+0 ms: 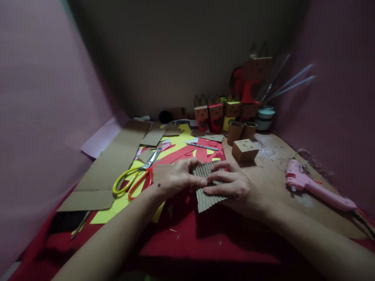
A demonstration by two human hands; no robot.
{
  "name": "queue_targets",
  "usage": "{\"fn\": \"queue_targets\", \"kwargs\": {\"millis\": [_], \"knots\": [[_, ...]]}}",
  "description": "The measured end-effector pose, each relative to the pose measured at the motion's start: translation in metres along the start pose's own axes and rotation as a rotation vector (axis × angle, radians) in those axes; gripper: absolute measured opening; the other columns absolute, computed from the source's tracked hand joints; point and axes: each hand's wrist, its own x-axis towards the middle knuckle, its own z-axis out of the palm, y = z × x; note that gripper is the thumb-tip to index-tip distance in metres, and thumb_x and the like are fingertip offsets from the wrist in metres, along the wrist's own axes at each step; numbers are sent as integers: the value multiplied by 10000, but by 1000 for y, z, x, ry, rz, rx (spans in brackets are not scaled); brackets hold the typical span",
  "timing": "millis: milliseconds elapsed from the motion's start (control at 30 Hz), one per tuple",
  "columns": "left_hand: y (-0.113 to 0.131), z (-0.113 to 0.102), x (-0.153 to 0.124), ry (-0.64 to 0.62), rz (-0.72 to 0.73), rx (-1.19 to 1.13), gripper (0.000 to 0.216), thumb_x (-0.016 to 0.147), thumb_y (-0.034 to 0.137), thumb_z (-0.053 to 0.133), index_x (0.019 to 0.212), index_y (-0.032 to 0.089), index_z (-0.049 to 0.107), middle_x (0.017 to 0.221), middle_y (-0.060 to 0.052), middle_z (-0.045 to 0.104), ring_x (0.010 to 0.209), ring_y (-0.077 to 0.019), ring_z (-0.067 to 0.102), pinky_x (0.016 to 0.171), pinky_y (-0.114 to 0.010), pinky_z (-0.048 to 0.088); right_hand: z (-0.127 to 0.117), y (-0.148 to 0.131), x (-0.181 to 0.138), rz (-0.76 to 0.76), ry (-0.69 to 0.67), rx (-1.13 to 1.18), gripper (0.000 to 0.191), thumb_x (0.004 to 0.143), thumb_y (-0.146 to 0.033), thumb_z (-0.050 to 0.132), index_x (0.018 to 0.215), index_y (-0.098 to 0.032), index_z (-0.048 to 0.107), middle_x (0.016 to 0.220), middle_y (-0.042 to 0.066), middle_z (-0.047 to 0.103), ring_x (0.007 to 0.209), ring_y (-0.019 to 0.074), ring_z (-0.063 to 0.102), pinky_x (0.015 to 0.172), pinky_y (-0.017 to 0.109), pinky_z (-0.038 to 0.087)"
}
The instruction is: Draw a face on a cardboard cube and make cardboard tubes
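A piece of corrugated cardboard (208, 200), its ridges showing, is held between my two hands above the red cloth. My left hand (183, 175) pinches its left edge, thumb on top. The fingers of my right hand (230, 183) lie across its upper face and grip its right side. Left of my left hand lie scissors (140, 177) with one yellow and one red handle, blades partly apart. Beyond my hands, a pencil (202, 146) rests on red and yellow paper scraps (175, 156). A small cardboard box (245, 150) with a drawn face sits past my right hand.
A pink glue gun (316, 187) lies on the brown board (269, 203) at right, its cord trailing off. Cardboard tubes (235, 132), eared cardboard figures (216, 117) and a lidded teal pot (265, 117) stand behind. Large cardboard sheets (108, 168) cover the left. Pink panels (43, 97) flank both sides.
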Motion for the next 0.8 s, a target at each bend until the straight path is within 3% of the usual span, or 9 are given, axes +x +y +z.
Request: {"fn": "queue_targets", "kwargs": {"millis": [133, 267, 367, 467, 533, 567, 700, 800], "knots": [[-2, 6, 0, 53, 137, 279, 279, 611, 250, 777, 783, 180, 569, 707, 0, 560, 653, -143, 507, 574, -272, 391, -1, 1, 1, 203, -5, 229, 26, 799, -270, 744, 801, -245, 738, 791, 36, 669, 889, 210, 547, 796, 383, 508], [-3, 13, -6, 185, 331, 605, 116, 744, 227, 656, 785, 190, 554, 662, 27, 509, 606, -124, 440, 567, -265, 340, 1, 0, 3, 426, 137, 351, 162, 807, -289, 730, 674, -210, 682, 713, 28, 626, 772, 186, 557, 703, 348, 486], [-6, 16, -8, 225, 389, 695, 66, 770, 185, 594, 770, 193, 528, 632, 48, 477, 576, -112, 428, 558, -250, 346, 5, 0, 2, 447, 161, 343, 167, 805, -240, 710, 650, -201, 663, 702, 28, 623, 768, 189, 561, 697, 346, 472], [-3, 6, -4, 232, 327, 742, 108, 834, 281, 566, 773, 192, 553, 655, 33, 553, 590, -119, 509, 557, -238, 403, 11, 2, 0, 418, 144, 332, 120, 808, -179, 693, 690, -198, 682, 718, 34, 642, 799, 196, 578, 719, 352, 491], [4, -14, 1, 326, 226, 859, 243, 925, 374, 447, 859, 196, 598, 709, 8, 631, 606, -130, 578, 565, -242, 451, 14, 5, -2, 376, 153, 340, 88, 837, -163, 662, 784, -205, 718, 790, 49, 691, 878, 207, 605, 781, 373, 516], [10, -29, 4, 442, 156, 976, 312, 958, 396, 371, 903, 201, 608, 716, 1, 652, 597, -135, 600, 561, -246, 468, 16, 7, -2, 348, 159, 345, 104, 853, -158, 643, 844, -213, 731, 843, 56, 717, 948, 215, 614, 833, 392, 521], [26, -109, 18, 730, 30, 1249, 264, 895, 218, 447, 1090, 130, 601, 1025, -153, 657, 945, -265, 622, 782, -369, 487, 23, 17, -6, 262, 149, 347, 221, 876, -141, 597, 1016, -245, 734, 1057, 76, 743, 1224, 241, 554, 1029, 503, 447], [23, -157, 31, 751, -87, 1466, 313, 814, 117, 521, 1114, 94, 611, 1099, -214, 614, 1081, -342, 550, 851, -439, 452, 29, 23, -8, 285, 89, 295, 275, 895, -133, 545, 1066, -242, 732, 1211, 108, 687, 1336, 275, 462, 1069, 580, 389]]}}
